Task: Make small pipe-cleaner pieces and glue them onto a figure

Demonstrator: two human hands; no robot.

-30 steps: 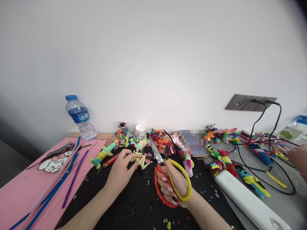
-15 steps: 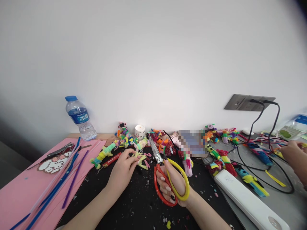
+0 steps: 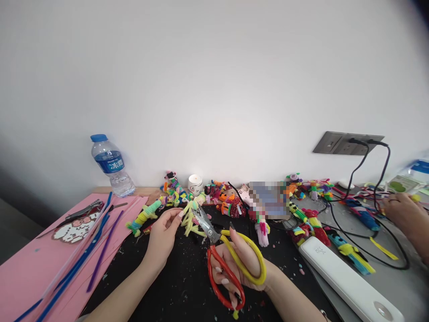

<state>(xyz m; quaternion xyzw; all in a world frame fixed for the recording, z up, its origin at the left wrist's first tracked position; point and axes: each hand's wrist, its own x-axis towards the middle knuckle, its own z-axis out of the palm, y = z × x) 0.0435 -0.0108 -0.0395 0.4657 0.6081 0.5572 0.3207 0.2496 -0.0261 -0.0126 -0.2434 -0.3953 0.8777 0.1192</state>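
Note:
My left hand point(image 3: 166, 228) pinches the edge of a pale yellow-green bundle of bent pipe cleaners point(image 3: 191, 221) above the black mat point(image 3: 187, 286). In my right hand point(image 3: 239, 259) is a pair of scissors point(image 3: 209, 230) with one red and one yellow handle loop. My fingers pass through both loops, and the blades point up and left, touching or overlapping the bundle's right side. The blades look slightly parted, though the bundle hides part of them. A yellow and mint pipe-cleaner figure point(image 3: 147, 215) lies left of my left hand.
Blue and purple pipe cleaners point(image 3: 105, 250) lie on pink sheets point(image 3: 30, 277) at left, near a water bottle point(image 3: 112, 163). A white cup point(image 3: 195, 184) and several colourful figures line the wall. At right are a long white device point(image 3: 348, 279), black cables point(image 3: 407, 250) and another person's hand point(image 3: 402, 212).
My left hand has shifted left, lifting and spreading the pale bundle. The scissors have moved lower left onto it, their handles wider apart. The other person's hand has moved slightly left.

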